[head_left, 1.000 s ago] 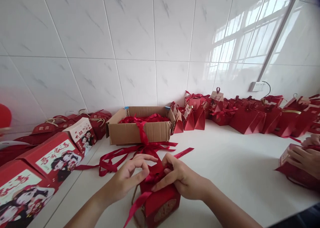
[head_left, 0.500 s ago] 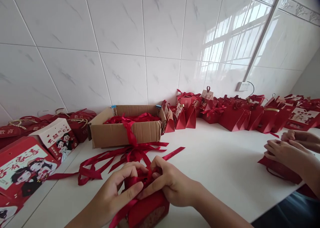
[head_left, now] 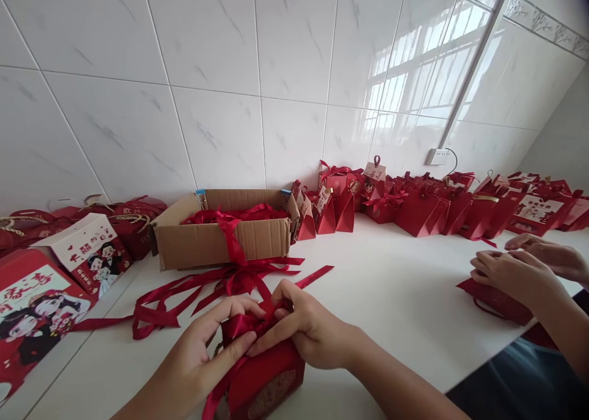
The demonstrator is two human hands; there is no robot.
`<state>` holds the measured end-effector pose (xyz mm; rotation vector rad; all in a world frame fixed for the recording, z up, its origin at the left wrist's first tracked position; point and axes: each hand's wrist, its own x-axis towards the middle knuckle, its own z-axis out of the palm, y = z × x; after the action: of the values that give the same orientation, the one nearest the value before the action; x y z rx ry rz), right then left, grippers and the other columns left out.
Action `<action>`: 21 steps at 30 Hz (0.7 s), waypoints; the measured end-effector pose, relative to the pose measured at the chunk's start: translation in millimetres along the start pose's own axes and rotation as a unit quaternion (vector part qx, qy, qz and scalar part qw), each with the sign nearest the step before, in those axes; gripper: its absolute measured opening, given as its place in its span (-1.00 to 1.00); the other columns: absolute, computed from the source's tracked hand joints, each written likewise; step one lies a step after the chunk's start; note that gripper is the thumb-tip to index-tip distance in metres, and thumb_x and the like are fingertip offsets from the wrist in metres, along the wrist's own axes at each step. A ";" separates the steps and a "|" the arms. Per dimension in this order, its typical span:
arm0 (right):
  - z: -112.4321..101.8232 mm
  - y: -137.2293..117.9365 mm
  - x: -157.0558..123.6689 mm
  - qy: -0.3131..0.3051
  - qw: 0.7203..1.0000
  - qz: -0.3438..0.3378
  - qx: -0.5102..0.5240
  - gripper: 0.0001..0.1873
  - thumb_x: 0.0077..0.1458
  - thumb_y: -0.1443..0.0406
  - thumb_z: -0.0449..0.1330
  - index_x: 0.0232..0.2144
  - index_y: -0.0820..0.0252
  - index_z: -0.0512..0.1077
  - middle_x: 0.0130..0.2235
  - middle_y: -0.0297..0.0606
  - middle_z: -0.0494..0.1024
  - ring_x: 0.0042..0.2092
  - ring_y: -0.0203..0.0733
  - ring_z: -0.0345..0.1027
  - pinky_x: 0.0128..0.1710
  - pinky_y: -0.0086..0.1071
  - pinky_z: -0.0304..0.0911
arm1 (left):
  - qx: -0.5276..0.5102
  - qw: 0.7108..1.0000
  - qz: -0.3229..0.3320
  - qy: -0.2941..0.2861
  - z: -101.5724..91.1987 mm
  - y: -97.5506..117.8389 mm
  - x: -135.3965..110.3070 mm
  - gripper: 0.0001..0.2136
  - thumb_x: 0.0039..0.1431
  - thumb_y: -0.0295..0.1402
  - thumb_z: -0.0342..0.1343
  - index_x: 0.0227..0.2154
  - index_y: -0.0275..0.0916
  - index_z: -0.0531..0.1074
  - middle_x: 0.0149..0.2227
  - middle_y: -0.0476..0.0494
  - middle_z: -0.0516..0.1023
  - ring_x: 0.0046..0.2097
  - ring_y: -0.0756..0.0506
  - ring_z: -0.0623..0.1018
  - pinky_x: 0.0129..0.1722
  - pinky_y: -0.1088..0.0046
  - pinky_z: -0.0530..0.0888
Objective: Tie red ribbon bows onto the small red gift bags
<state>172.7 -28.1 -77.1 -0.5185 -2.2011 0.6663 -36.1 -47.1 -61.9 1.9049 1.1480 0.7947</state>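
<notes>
A red gift box with a patterned front panel stands on the table before me. Red ribbon runs over its top, and one tail hangs down its left side. My left hand pinches the ribbon between thumb and fingers at the box top. From the other side my right hand grips the ribbon too, its fingertips close to the left thumb. The exact knot or loop is partly hidden by my fingers. More loose ribbon lies behind and to the left.
Behind the box stands a cardboard carton filled with red ribbon. Printed red boxes fill the left side. Several red gift boxes line the wall at right. Another person's hands hold a red item at far right.
The whole view has shifted slightly, so things appear further left. My fingers have drawn the ribbon closer together at the box top, and my thumb and right fingertips now nearly meet.
</notes>
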 end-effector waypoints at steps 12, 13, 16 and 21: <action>-0.6 -1.0 -0.7 -0.006 1.000 0.015 0.016 -0.49 0.09 0.62 -0.09 -0.33 0.17 0.62 -0.30 -0.26 0.13 -0.23 -0.26 0.12 -0.20 -0.36 0.26 | -0.075 0.997 -0.021 -0.019 3.0 5.7 -4.4 -0.68 0.18 -0.15 0.05 -0.04 -0.13 0.33 0.04 -0.17 0.41 0.11 -0.20 0.37 0.02 0.37 0.43; -0.7 -1.0 -0.8 -0.006 1.000 0.016 0.017 -0.49 0.09 0.62 -0.08 -0.34 0.18 0.62 -0.30 -0.26 0.13 -0.23 -0.26 0.12 -0.20 -0.36 0.27 | -0.081 0.996 -0.024 -0.021 1.8 5.3 -4.2 -0.67 0.17 -0.15 0.06 -0.03 -0.13 0.33 0.06 -0.17 0.41 0.12 -0.21 0.37 0.03 0.36 0.43; -0.8 -0.8 -0.8 -0.008 0.999 0.025 0.018 -0.50 0.07 0.62 -0.07 -0.35 0.17 0.62 -0.29 -0.27 0.13 -0.21 -0.26 0.13 -0.19 -0.36 0.27 | -0.092 0.995 -0.009 -0.047 -3.9 1.6 -3.2 -0.65 0.17 -0.17 0.08 0.00 -0.13 0.33 0.09 -0.18 0.39 0.13 -0.22 0.37 0.07 0.30 0.42; -0.6 -1.4 -0.2 -0.005 1.000 0.024 0.018 -0.50 0.07 0.64 -0.08 -0.34 0.22 0.61 -0.29 -0.26 0.12 -0.20 -0.25 0.14 -0.16 -0.34 0.27 | -0.075 0.993 0.010 -0.091 -11.7 -7.9 -2.9 -0.57 0.17 -0.22 0.12 0.10 -0.08 0.25 0.16 -0.18 0.33 0.19 -0.25 0.31 0.12 0.25 0.39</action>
<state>173.0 -29.1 -76.0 -0.5525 -2.1878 0.7345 -50.1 -43.9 -62.8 1.8245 0.9332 0.6833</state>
